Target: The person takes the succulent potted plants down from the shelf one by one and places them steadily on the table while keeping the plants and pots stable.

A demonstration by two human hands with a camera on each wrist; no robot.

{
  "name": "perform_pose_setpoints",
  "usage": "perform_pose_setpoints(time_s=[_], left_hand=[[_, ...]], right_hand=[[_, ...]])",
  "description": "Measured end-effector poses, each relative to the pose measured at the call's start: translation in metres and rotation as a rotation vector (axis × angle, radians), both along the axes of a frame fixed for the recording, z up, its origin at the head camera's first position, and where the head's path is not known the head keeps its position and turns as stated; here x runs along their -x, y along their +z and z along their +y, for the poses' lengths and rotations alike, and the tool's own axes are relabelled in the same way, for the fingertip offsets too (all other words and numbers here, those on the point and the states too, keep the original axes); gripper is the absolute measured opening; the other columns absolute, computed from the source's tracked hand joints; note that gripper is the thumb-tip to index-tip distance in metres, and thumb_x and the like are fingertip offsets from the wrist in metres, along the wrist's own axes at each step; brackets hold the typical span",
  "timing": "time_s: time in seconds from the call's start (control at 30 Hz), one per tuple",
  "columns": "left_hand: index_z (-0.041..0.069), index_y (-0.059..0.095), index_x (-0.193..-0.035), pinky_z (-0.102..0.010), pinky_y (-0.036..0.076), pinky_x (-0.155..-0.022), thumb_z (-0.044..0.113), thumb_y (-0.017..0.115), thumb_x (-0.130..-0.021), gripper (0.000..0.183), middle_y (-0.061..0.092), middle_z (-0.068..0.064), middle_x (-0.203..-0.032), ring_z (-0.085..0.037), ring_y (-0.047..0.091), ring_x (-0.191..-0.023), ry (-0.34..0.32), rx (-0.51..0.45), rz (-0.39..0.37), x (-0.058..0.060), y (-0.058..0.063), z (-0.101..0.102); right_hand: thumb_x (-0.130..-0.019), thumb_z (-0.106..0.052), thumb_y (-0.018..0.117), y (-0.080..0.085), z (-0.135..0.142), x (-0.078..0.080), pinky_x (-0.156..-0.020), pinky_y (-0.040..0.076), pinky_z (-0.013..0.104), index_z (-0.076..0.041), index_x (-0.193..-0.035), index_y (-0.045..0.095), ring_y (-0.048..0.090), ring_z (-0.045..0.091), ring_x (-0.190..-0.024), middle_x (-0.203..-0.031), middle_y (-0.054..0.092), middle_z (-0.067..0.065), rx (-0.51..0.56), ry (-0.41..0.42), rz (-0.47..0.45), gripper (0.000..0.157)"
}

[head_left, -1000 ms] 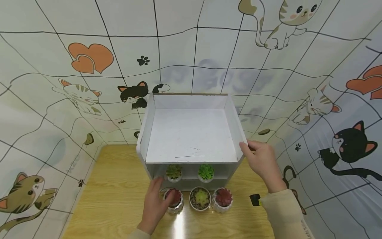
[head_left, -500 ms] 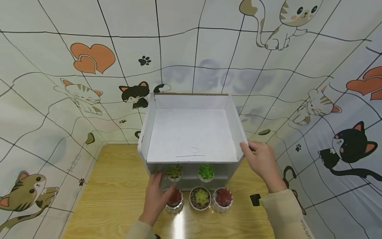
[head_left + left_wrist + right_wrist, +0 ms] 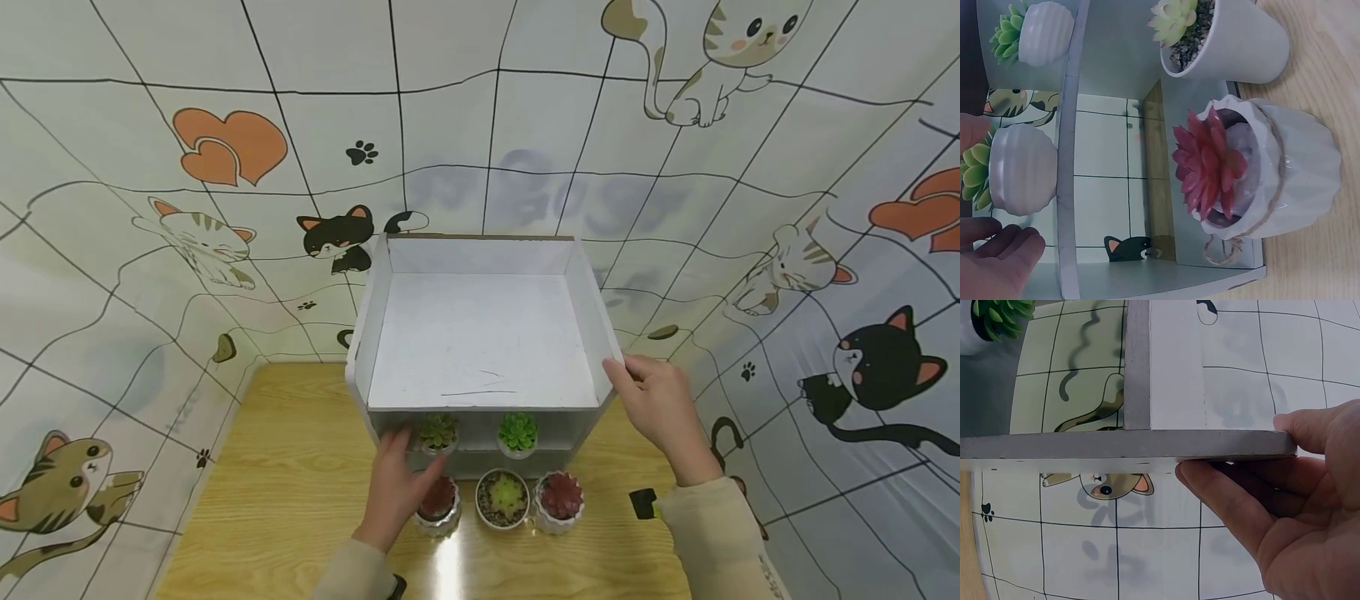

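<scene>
A white two-level shelf unit (image 3: 480, 333) stands on the wooden table. My right hand (image 3: 663, 408) pinches its right side panel (image 3: 1129, 445) between thumb and fingers, clearly seen in the right wrist view. My left hand (image 3: 392, 496) reaches into the lower level, around a small succulent in a ribbed white pot (image 3: 1022, 169). Its fingertips (image 3: 1022, 247) lie on one side of that pot with a narrow gap, and the thumb (image 3: 971, 131) is by the leaves on the other side. A bright green succulent (image 3: 517, 431) stands to its right on the same level.
In front of the shelf unit stand a red succulent (image 3: 1207, 165) in a white pot with twine, a pale green one (image 3: 503, 498) in gravel, and another red one (image 3: 560, 495). A small black object (image 3: 642, 502) lies on the table at right. Cat-patterned cloth (image 3: 480, 125) surrounds the table.
My left hand has moved slightly forward and right, its thumb going from over the left red succulent towards the shelf's left succulent. The right hand has kept its hold on the panel.
</scene>
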State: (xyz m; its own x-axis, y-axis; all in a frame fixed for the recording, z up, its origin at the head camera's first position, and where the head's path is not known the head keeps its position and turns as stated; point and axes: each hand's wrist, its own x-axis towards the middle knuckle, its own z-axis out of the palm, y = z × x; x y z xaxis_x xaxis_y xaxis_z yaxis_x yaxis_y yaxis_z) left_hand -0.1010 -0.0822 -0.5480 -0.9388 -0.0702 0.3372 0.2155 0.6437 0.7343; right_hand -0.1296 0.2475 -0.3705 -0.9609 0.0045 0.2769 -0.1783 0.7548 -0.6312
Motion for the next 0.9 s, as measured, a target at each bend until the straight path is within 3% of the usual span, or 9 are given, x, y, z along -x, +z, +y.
perform_pose_setpoints(time_s=[0.47, 0.7, 0.9], left_hand=[[-0.013, 0.058, -0.134, -0.061, 0.052, -0.096, 0.030, 0.089, -0.081, 0.075, 0.058, -0.033, -0.129, -0.050, 0.059, -0.116, 0.007, -0.056, -0.142, 0.006, 0.003, 0.005], [-0.010, 0.058, -0.137, -0.061, 0.049, -0.101, 0.029, 0.091, -0.079, 0.077, 0.057, -0.033, -0.133, -0.050, 0.056, -0.121, 0.010, -0.078, -0.161, 0.010, 0.002, 0.006], [-0.009, 0.061, -0.133, -0.060, 0.050, -0.099, 0.027, 0.093, -0.077, 0.073, 0.061, -0.031, -0.127, -0.048, 0.059, -0.117, 0.017, -0.090, -0.128, 0.012, -0.001, 0.007]], right_hand=[[-0.106, -0.020, 0.059, -0.001, 0.003, 0.000, -0.085, 0.057, 0.062, 0.007, -0.128, 0.069, 0.068, 0.046, -0.110, -0.121, 0.070, 0.029, 0.003, 0.010, 0.003, 0.036], [-0.107, -0.021, 0.059, 0.000, 0.002, 0.001, -0.086, 0.057, 0.062, 0.007, -0.128, 0.069, 0.068, 0.045, -0.110, -0.121, 0.070, 0.029, 0.003, 0.007, -0.004, 0.036], [-0.106, -0.021, 0.060, 0.000, 0.003, 0.000, -0.085, 0.057, 0.062, 0.006, -0.127, 0.070, 0.069, 0.045, -0.109, -0.120, 0.070, 0.029, 0.002, 0.001, -0.001, 0.036]])
